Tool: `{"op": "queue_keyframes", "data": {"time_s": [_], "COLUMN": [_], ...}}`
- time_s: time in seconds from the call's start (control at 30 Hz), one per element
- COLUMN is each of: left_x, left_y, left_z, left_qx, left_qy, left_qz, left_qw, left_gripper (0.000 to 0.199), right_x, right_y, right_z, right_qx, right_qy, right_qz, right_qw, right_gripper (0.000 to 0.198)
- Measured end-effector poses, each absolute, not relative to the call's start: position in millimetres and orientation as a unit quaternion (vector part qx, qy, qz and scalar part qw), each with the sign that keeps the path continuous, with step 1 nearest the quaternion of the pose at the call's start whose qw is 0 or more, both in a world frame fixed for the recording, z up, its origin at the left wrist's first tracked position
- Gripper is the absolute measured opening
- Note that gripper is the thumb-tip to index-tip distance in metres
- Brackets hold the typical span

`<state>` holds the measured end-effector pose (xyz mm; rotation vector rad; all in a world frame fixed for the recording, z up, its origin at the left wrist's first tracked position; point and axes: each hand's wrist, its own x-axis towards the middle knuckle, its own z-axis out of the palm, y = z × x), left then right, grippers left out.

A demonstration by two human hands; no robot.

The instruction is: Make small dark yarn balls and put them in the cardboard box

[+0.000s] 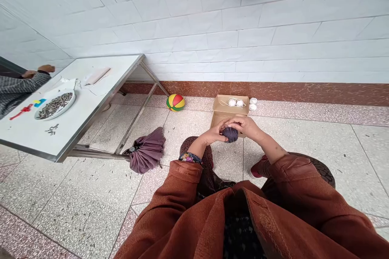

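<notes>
A dark purple ball of yarn (230,134) is held between my two hands, above the floor and in front of my knees. My left hand (215,132) curls round its left side. From above and the right, my right hand (244,124) closes on the ball with its fingertips on top. Just beyond the hands an open cardboard box (219,105) sits on the floor, partly hidden by them. White balls of yarn (236,102) with loose strands lie at its far side. Small white round objects (253,104) stand at the box's right.
A colourful ball (175,102) rests by the wall. At left stands a white table (82,68) with a plate of sunflower seeds (56,105); a purple bag (148,150) hangs at its leg. Another person's arm (24,85) reaches over the table's far left side.
</notes>
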<state>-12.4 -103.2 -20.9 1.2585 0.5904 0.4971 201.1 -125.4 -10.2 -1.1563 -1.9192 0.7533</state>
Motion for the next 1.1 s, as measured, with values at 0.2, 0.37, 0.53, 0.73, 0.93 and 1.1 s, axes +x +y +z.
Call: {"op": "queue_keyframes", "data": {"time_s": [0.2,0.37,0.53,0.73,0.93,1.1], "left_x": [-15,-18,-16,-15,-13,-17], "left_y": [-107,-107,-101,-95,-96,-102], "left_z": [-9,-7,-10,-15,-30,-22], "left_qx": [0.515,0.448,0.409,0.381,0.494,0.512], "left_qy": [0.192,0.237,0.291,0.325,0.358,0.242], "left_qz": [0.267,0.304,0.369,0.416,0.313,0.255], "left_qw": [0.792,0.807,0.783,0.759,0.728,0.784], "left_gripper": [0.088,0.074,0.064,0.057,0.06,0.087], "right_x": [201,197,195,190,191,196], "right_y": [-118,-117,-125,-137,-135,-122], "right_z": [-23,-32,-29,-4,14,3], "right_qx": [-0.497,-0.541,-0.536,-0.46,-0.452,-0.488], "right_qy": [-0.697,-0.705,-0.739,-0.753,-0.711,-0.674], "right_qz": [0.319,0.271,0.234,0.311,0.369,0.357], "right_qw": [0.407,0.371,0.334,0.354,0.392,0.425], "right_gripper": [0.022,0.017,0.014,0.017,0.022,0.02]}}
